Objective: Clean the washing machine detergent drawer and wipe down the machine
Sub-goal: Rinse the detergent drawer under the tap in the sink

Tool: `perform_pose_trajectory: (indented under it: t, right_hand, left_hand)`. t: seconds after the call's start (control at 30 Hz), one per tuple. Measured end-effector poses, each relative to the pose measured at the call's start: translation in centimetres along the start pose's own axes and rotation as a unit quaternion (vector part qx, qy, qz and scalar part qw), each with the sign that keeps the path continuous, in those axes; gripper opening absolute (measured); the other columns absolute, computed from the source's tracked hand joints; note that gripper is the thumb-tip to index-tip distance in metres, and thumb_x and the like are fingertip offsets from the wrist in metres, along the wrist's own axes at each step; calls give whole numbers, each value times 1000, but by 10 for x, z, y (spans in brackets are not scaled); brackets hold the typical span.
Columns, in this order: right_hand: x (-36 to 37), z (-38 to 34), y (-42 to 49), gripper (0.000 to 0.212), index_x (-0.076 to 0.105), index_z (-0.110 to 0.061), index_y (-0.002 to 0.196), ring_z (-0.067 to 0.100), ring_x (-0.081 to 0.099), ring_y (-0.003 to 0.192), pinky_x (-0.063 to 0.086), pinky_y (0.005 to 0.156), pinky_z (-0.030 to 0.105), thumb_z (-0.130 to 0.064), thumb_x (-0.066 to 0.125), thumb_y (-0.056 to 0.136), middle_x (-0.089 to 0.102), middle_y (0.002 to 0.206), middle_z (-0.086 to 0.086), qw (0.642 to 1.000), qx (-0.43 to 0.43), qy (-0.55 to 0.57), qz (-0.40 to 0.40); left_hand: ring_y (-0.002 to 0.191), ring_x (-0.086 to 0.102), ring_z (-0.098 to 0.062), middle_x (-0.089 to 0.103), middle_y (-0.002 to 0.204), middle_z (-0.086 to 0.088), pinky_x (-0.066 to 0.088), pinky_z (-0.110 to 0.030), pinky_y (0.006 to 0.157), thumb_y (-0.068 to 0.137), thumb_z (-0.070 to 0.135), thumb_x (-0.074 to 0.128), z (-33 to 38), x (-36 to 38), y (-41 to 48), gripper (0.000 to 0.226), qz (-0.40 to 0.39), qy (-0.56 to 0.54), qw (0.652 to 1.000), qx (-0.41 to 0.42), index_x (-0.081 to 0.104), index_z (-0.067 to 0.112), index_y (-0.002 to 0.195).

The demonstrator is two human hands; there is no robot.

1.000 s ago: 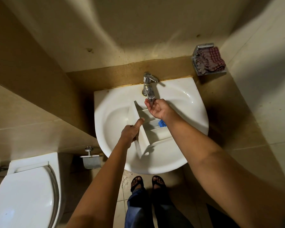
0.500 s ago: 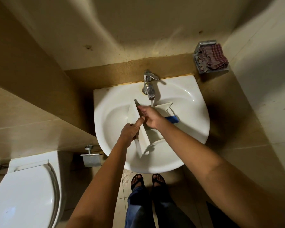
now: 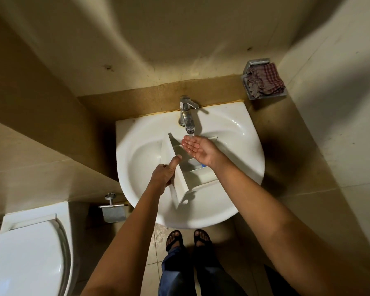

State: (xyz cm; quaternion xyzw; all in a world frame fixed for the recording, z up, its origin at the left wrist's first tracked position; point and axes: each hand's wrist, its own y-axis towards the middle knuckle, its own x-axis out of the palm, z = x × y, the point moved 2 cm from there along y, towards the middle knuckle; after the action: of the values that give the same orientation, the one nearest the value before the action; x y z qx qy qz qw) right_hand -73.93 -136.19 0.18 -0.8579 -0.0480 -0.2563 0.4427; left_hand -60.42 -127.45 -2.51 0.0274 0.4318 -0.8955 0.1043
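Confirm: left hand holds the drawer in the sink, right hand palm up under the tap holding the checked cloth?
No. In the head view the right hand is empty, palm up; the checked cloth sits in the wall holder. The rest stands.

White drawer [image 3: 201,180] (blue insert [image 3: 203,166]), white sink [image 3: 137,133], chrome tap [image 3: 187,118], red-checked cloth [image 3: 268,81].

No lettering can be read; the detergent drawer [image 3: 198,178] bears no legible mark.
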Motion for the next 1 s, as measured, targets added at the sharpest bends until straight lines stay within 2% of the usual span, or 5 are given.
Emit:
perform_pose_trajectory:
  t: [0.37, 0.5, 0.6, 0.73, 1.0]
  right_hand:
    - [19, -13, 25, 27, 54, 2, 86, 14, 59, 64, 50, 54, 19, -6, 33, 101, 62, 71, 10, 979, 46, 195, 44]
    - [12, -6, 16, 18, 59, -3, 83, 15, 65, 66, 55, 60, 24, -5, 46, 96, 64, 80, 8, 989, 15, -145, 0]
    - [8, 12, 6, 14, 57, -11, 87, 20, 56, 84, 46, 82, 38, -16, 45, 93, 60, 91, 7, 786, -101, -607, -52]
    - [-2, 25, -5, 33, 59, -12, 107, 30, 59, 99, 48, 84, 40, -29, 33, 97, 64, 111, 11, 564, -109, -817, -56]
    - [-46, -11, 8, 31, 59, -5, 102, 33, 53, 112, 39, 83, 31, -24, 36, 96, 58, 123, 20, 595, -54, -789, 146]
  left_hand:
    - [96, 65, -27, 68, 100, -11, 56, -37, 88, 55, 74, 64, -2, -1, 0, 82, -3, 1, 1000, -2, 60, 8, 104]
    - [85, 63, -23, 66, 93, -8, 55, -33, 78, 56, 73, 65, -2, 0, 0, 77, -6, -1, 1000, 5, 60, 8, 96]
    - [88, 65, -23, 68, 95, -8, 56, -35, 83, 47, 76, 66, -1, 0, 0, 84, -9, -7, 1000, 9, 61, 8, 97]
    - [95, 67, -27, 70, 100, -13, 56, -38, 88, 41, 77, 64, 0, 0, -2, 89, -7, 1, 1000, 11, 63, 8, 97]
    - [94, 66, -27, 68, 102, -12, 56, -35, 83, 56, 71, 64, 0, -2, -3, 78, -8, 4, 1000, 8, 61, 7, 100]
